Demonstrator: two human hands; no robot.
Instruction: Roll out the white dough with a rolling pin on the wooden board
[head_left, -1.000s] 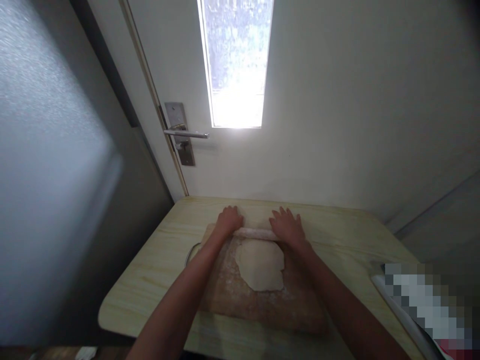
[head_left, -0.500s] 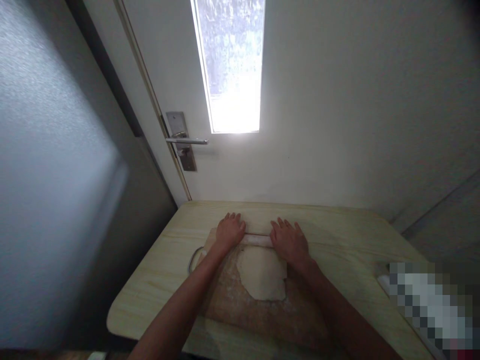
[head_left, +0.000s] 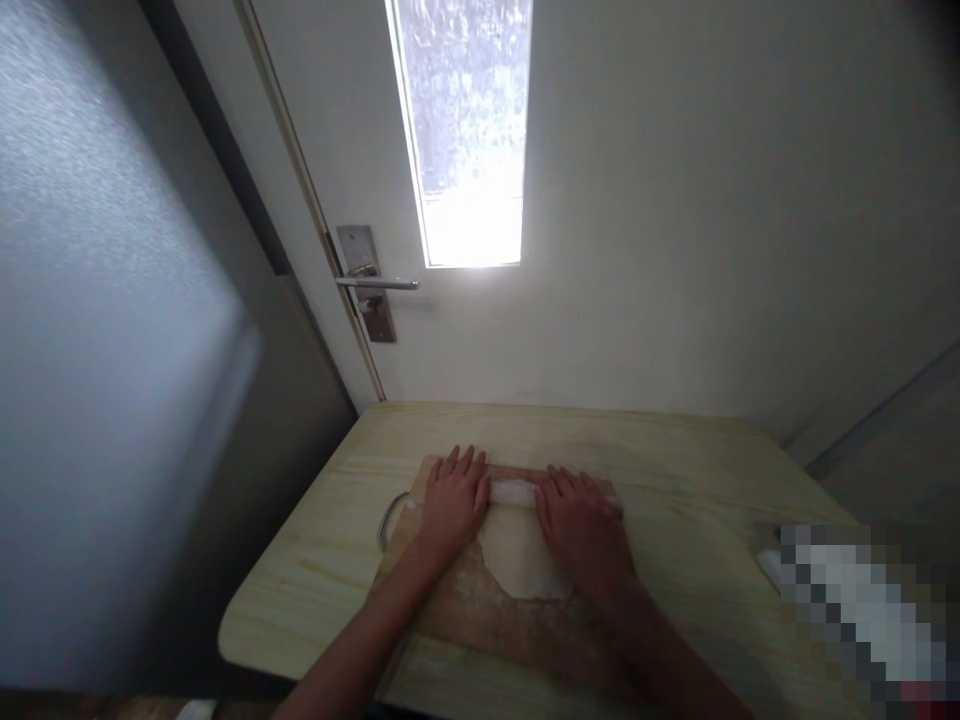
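The left hand and right hand are resting palm-down — fingers extended, unclasped — over the rolling pin. It is lying along the dough's far side, on the board atop the desk.

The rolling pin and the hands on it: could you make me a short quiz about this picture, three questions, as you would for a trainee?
1. True or false: the left hand and the right hand both rest on the rolling pin.

2. What lies under the flattened dough?
A) a metal tray
B) a wooden board
C) a folded towel

3. Fill the gap: the metal loop shows at the person's ____ side of the wooden board.

Key: 1. True. 2. B. 3. left.
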